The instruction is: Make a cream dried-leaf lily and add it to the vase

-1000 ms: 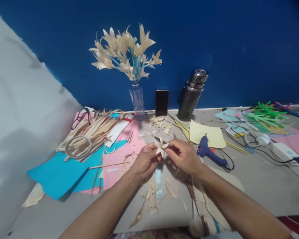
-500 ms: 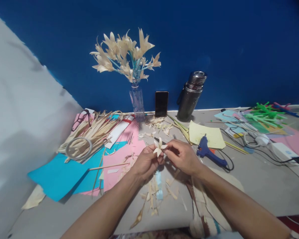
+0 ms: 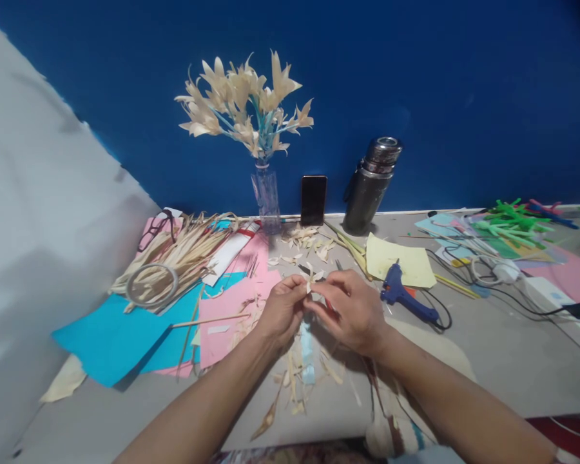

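A small cream flower [image 3: 311, 276] with pointed petals, like dried husk, is between my two hands above the middle of the table. My left hand [image 3: 284, 308] pinches it from the left, fingers closed. The thumb and finger of my right hand [image 3: 350, 308] grip it from the right, covering its lower part. Below my hands lie husk scraps [image 3: 294, 380] and a pale blue strip [image 3: 307, 361]. Behind them are more cream petal pieces [image 3: 309, 240]. Dark scissor-like tips show partly behind my right hand.
A clear bottle [image 3: 267, 200] holds husk flowers [image 3: 241, 96] beside a phone [image 3: 314, 200] and a dark flask [image 3: 370, 187]. A blue glue gun [image 3: 406, 299] rests by yellow paper [image 3: 399, 261]. Left are a tape ring [image 3: 152, 285], dried husks [image 3: 198, 241] and blue paper [image 3: 111, 338]; right, green pipe cleaners [image 3: 515, 219].
The flower has turned, so its petals face less toward me. My right hand has shifted its fingers in and down around the flower's base. My left hand stays closed on it.
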`<state>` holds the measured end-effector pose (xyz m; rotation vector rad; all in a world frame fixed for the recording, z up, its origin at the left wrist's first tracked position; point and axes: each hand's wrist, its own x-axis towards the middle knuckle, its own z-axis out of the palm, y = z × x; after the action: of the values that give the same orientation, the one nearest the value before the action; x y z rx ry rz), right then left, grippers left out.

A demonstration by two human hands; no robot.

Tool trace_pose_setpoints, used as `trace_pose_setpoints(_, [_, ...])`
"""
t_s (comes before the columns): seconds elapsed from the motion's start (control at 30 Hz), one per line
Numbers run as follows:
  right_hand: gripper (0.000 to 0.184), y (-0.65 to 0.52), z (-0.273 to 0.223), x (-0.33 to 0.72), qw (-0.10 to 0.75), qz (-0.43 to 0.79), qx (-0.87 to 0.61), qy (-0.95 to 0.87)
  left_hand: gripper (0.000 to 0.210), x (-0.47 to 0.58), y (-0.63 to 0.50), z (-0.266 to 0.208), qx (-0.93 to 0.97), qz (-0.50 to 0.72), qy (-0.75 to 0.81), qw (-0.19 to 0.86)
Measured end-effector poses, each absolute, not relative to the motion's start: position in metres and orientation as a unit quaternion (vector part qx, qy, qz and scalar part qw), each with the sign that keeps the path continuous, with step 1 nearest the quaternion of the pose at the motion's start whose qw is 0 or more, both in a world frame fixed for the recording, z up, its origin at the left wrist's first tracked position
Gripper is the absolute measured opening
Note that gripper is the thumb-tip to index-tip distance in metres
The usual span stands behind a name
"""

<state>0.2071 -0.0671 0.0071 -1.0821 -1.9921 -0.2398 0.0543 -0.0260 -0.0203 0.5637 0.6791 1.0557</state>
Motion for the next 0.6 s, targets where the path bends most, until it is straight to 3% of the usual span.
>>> trace_pose_setpoints(0.2, [0.013,-0.065,0.009,0.206,0.421,-0.129,-0.445,-0.78,0.029,0.057,-0.029,-0.021,0.279,0.473,0.329,0.769])
trace_pose_setpoints(0.47, [0.008,-0.059,0.017,0.214,0.594,0.102,-0.439,-0.667,0.028,0.054,-0.028,-0.017,0.246,0.459,0.285,0.804])
trace_pose_setpoints(0.6, [0.006,-0.057,0.017,0.217,0.601,0.124,-0.443,-0.654,0.026,0.052,-0.028,-0.019,0.225,0.439,0.26,0.83])
